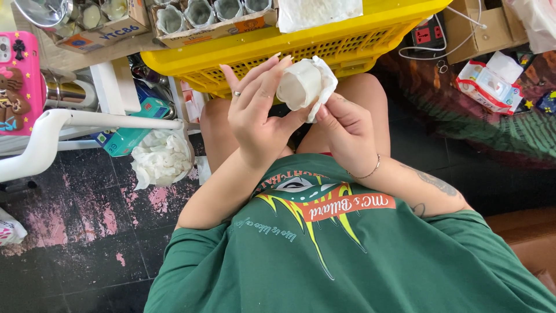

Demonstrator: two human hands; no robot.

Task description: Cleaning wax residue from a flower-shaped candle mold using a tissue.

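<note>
Both hands are raised together in front of the chest, over the bare knees of a seated person in a green printed shirt [347, 255]. Left hand [258, 113], with a ring on one finger, wraps its palm and long-nailed fingers [263, 72] around the side of a small white cup-shaped piece [298, 86], its fingers partly stretched upward along it. Right hand [344, 130], a thin bracelet at the wrist, pinches a crumpled white wipe [324, 87] against the far side of that piece, thumb and fingertips closed on the cloth. So the white piece sits between the two hands, touching both, with its open end turned toward the left hand's side and tilted. Just beyond the hands a yellow slatted plastic crate [341, 40] rests near the knees, with a white cloth lying on its top. Behind it, on the desk [69, 58], stand cardboard boxes [214, 26] holding rows of similar pale cups. Left of the knees, on the dark stained floor [87, 232], a container heaped with used white wipes [161, 159] sits beside a teal carton [124, 139]. A white curved bar [63, 130] crosses that side, and a pink phone case [20, 81] shows at the picture's edge.
</note>
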